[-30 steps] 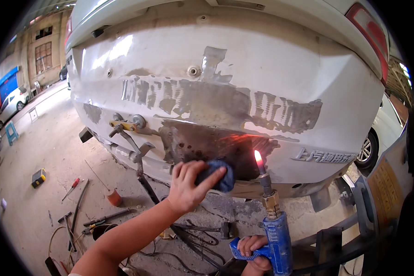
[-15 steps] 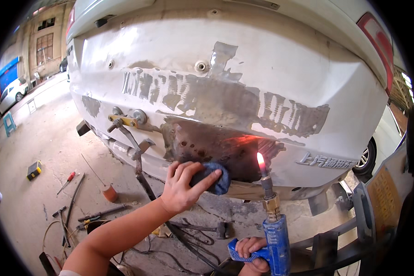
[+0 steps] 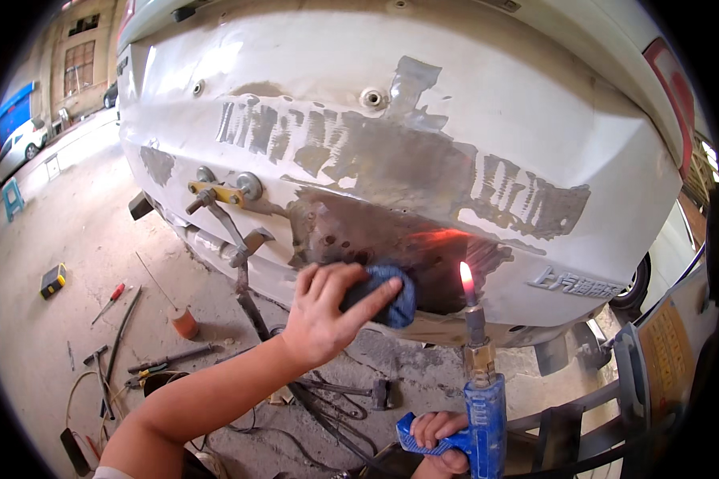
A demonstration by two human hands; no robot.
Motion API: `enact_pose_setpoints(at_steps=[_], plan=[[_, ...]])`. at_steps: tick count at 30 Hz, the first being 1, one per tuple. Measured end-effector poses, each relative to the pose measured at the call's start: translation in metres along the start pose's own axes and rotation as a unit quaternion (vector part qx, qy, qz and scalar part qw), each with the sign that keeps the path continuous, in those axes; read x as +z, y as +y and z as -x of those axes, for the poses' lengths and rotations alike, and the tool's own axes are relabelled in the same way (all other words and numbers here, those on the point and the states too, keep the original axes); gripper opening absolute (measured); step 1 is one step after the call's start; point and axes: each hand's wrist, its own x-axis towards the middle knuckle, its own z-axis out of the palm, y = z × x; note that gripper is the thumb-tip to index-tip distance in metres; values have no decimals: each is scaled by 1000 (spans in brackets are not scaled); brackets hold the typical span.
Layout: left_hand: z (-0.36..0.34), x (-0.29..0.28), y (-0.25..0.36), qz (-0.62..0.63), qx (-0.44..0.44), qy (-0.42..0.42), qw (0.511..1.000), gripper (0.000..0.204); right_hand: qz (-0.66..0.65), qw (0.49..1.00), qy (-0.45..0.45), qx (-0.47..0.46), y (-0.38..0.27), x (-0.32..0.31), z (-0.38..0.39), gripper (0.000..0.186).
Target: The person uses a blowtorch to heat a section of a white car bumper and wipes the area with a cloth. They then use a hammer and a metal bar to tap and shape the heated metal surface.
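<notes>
My left hand (image 3: 323, 311) holds a bunched blue cloth (image 3: 387, 299) against the lower part of a dark bare-metal patch (image 3: 351, 223) on a white car's rear panel (image 3: 535, 96). A red glow (image 3: 439, 234) shows on that patch. My right hand (image 3: 439, 439) is closed around the handle of a blue gun-shaped tool (image 3: 485, 415), whose glowing tip (image 3: 467, 283) is over the patch's right side; I cannot tell if it touches. A yellow bracket puller (image 3: 216, 194) with round pads and a steel bar is fixed left of the patch.
Hammers (image 3: 379, 391), cables, a red-handled screwdriver (image 3: 113, 297) and a yellow-black case (image 3: 53, 279) lie on the concrete floor (image 3: 56, 335). A grey metal machine (image 3: 667, 351) stands at right. A white car (image 3: 12, 156) and blue stool (image 3: 13, 199) are further left.
The view has shifted slightly, so the panel and floor sit a little higher in the picture. My left hand stays on the cloth at the patch, and my right hand keeps its grip.
</notes>
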Motion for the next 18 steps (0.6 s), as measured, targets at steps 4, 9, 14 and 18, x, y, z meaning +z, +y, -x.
enact_pose_setpoints(at_steps=[4, 9, 14, 18], plan=[[19, -10, 8, 24, -29, -97, 995, 57, -2, 999, -28, 30, 0, 1, -7, 29], [37, -22, 14, 57, -71, -152, 984, 61, 26, 998, -21, 59, 9, -1, 0, 31], [40, -24, 15, 82, -101, -171, 977, 63, 31, 996, 2, 89, 19, 2, 0, 29], [43, -25, 17, 92, -109, -179, 973, 65, 17, 995, 5, 102, 27, 5, -6, 27]])
